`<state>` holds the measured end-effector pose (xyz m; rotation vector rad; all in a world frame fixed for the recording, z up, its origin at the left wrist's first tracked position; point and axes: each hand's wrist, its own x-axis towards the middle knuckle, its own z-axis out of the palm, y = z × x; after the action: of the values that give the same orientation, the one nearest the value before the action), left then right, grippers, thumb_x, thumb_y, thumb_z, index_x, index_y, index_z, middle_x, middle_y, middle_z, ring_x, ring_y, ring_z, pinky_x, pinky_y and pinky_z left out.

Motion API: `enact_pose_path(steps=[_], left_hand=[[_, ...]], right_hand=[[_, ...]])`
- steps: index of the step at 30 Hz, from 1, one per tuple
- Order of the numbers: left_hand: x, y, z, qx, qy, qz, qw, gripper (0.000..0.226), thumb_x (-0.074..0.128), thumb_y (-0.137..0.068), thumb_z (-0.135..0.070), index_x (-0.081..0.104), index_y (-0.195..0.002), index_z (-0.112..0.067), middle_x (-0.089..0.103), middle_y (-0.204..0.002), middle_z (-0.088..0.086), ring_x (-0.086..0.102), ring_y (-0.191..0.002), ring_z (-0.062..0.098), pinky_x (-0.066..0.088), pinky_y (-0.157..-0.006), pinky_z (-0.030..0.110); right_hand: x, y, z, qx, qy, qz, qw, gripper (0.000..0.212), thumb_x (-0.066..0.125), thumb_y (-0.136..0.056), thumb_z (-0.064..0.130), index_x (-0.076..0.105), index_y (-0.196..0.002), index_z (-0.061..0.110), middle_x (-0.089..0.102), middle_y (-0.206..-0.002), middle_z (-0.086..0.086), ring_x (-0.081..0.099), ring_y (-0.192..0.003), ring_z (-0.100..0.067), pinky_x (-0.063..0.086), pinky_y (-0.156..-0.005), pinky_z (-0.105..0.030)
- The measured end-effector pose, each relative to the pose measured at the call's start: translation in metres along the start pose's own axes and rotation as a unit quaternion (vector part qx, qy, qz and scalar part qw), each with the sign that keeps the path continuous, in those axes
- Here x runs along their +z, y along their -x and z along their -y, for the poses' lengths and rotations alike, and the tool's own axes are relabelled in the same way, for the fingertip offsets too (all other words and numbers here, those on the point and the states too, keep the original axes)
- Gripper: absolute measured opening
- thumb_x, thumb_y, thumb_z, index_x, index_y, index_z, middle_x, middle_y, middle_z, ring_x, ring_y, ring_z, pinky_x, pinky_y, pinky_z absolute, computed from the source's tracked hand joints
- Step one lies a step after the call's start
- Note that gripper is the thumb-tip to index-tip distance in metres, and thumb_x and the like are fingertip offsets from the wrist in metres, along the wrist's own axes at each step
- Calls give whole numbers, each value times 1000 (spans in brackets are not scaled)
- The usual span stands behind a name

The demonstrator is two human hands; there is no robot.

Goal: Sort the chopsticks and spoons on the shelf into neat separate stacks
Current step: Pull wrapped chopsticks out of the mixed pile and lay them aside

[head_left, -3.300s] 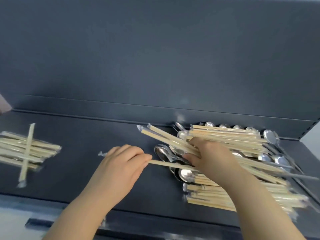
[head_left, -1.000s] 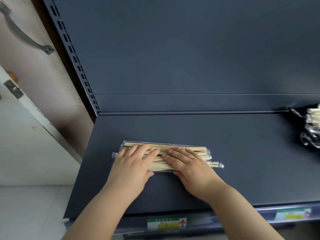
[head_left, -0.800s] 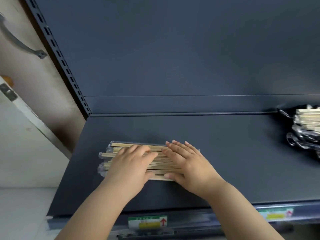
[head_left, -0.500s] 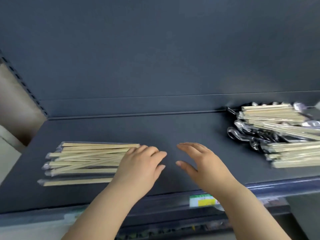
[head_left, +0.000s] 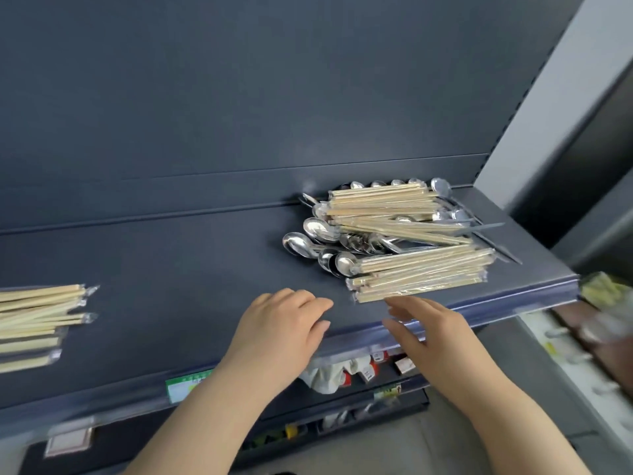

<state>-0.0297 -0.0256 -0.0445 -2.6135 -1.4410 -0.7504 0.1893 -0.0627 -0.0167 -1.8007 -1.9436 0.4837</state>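
Far left on the dark shelf (head_left: 191, 262): a chopstick stack (head_left: 30, 317) in clear wrappers, long axis left to right, wrapper tips pointing right, left ends cut off by the frame edge.

Well apart, at the right end of the shelf: a mixed heap. Chopstick bundles (head_left: 421, 269) in rough layers, also lying left to right, the middle ones slanted down toward the right. Metal spoons (head_left: 301, 243) tangled under and between them, most bowls sticking out to the left, a few thin handles poking out to the right past the bundles.

Left hand (head_left: 281, 327) palm down over the front of the shelf, between stack and heap, fingers loosely bent, gripping nothing. Right hand (head_left: 431, 329) beside it but apart, fingers straight, tips just beside the nearest bundle at the shelf's front lip; touching or not, impossible to tell.

Green label (head_left: 186, 385) on the front rail; small packages (head_left: 342, 370) on the shelf below, blurred.
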Motion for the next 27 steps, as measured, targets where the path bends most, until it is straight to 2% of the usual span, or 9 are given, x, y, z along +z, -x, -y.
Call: enact_pose_path(steps=[6,9,14,17,19,22,25,27], left_hand=[[15,-49,16,-35,-20,-13,999,28,78,-73,-28,72,-99,-26,69,-86,-14,66,-75,12,50,-59,29],[26,-85,28,-42,-21,-24,999,21,75,-76,-27,72,-97,-26,70,-85,-13,67,-75,14,50,-57,29],[50,-145,28,-11,-20,-8,1000,26,78,-72,-28,73,-98,-26,71,-88,-12,66,-77,15,50,-61,30],[63,-170,22,3,-17,-1,1000,25,80,-69,-28,74,-93,-27,70,-84,-12,66,-74,14,51,-59,31],[73,-180,16,9,-2,7,1000,22,80,-70,-26,74,-90,-27,70,-82,-12,66,-74,15,52,-60,33],[84,-190,6,8,4,22,1000,21,79,-69,-27,74,-88,-28,69,-81,-13,66,-73,13,54,-63,34],[91,-193,-10,-14,-27,23,999,19,77,-68,-29,73,-86,-30,69,-81,-14,65,-72,13,53,-63,33],[96,-192,-26,-29,-26,21,999,12,67,-76,-32,73,-87,-30,68,-83,-15,65,-75,12,54,-66,34]], right_hand=[[-9,-41,-23,-5,3,19,1000,34,54,-91,34,54,-125,31,58,-111,20,53,-102,2,45,-85,-16],[-21,-70,-37,0,21,4,1000,32,56,-90,35,57,-122,31,59,-106,20,54,-98,3,46,-83,-17],[-39,-101,-72,45,21,-40,998,28,58,-89,33,61,-116,31,60,-102,21,55,-94,3,45,-81,-16],[-42,-111,-90,54,6,-47,997,24,62,-86,28,65,-111,28,61,-96,21,57,-90,3,48,-82,-20],[-47,-123,-100,51,5,-42,998,23,64,-86,27,67,-108,27,61,-94,22,57,-87,3,47,-78,-18],[-58,-153,-114,21,11,-55,998,21,65,-85,22,69,-105,23,64,-94,15,58,-84,-2,44,-74,-14],[-62,-193,-126,-37,19,-51,998,19,64,-86,18,69,-104,18,67,-96,6,62,-85,-13,52,-74,-28],[-61,-219,-134,-74,55,-32,995,18,64,-86,17,70,-103,16,68,-98,2,62,-88,-20,49,-72,-29]])
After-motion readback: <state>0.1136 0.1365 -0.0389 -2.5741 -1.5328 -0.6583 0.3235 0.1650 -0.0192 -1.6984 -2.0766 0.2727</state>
